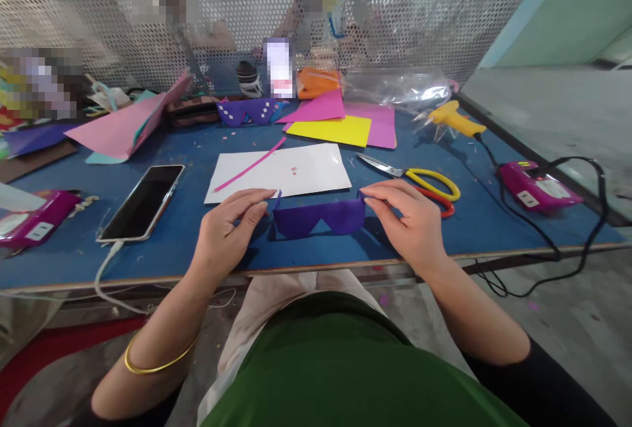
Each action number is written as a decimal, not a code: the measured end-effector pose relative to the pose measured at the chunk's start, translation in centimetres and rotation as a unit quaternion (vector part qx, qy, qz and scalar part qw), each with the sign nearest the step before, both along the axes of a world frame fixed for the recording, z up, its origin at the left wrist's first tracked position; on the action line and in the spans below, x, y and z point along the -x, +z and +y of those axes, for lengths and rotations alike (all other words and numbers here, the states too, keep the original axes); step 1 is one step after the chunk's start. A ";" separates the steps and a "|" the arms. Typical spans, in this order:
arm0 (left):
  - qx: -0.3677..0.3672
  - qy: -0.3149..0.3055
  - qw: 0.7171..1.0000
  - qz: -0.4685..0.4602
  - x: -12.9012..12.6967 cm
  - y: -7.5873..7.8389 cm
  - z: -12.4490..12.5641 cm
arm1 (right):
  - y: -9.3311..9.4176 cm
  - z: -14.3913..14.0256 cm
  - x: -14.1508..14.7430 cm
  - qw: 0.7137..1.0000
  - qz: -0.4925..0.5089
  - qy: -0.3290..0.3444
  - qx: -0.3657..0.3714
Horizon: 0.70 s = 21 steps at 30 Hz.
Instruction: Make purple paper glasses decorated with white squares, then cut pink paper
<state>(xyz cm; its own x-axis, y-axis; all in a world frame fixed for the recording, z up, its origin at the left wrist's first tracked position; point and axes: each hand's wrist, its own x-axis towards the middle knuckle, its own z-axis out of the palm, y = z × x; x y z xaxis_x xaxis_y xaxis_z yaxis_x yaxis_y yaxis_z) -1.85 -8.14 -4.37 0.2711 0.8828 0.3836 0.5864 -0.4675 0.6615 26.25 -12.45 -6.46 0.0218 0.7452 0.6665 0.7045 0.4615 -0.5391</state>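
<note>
Between my two hands, just above the blue table, are purple craft glasses (320, 218) cut from a foam-like sheet, with a notch for the nose. My left hand (232, 226) pinches the left temple strip near its fold. At the other end, my right hand (407, 220) has thumb and finger closed on the right temple strip. Behind the glasses lies a white sheet (316, 170) with a thin pink strip (251, 164) across its left part and small red bits on it. Scissors (415, 177) with yellow and red handles rest beside my right hand, blades pointing away.
A phone (143, 204) on a charging cable lies left. Magenta power strips stand at left (37, 220) and right (538, 187), near a yellow glue gun (454, 119). Decorated purple glasses (247, 112), coloured sheets (330, 129) and a mesh panel (405, 19) are at the back.
</note>
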 end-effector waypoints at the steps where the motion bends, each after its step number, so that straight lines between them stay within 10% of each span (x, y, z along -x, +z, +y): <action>1: -0.001 0.009 1.000 -0.001 0.1 0.0 0.0 | 0.0 -0.1 0.0 1.000 0.001 -0.003 -0.003; 14: -0.006 0.019 1.000 0.023 0.8 0.5 -0.5 | 0.1 -0.3 -0.2 0.999 -0.012 -0.035 -0.023; 21: 0.038 0.081 0.993 0.074 2.3 3.4 2.0 | 0.6 -0.4 -2.1 0.997 -0.025 -0.071 0.013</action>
<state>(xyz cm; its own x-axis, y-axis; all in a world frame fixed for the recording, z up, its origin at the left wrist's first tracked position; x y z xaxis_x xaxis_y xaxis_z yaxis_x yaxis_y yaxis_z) -4.17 -6.19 -0.94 0.1720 0.9444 0.2801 0.7431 -0.3111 0.5925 28.30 -12.81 -5.81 0.0952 0.7544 0.6495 0.7886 0.3410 -0.5117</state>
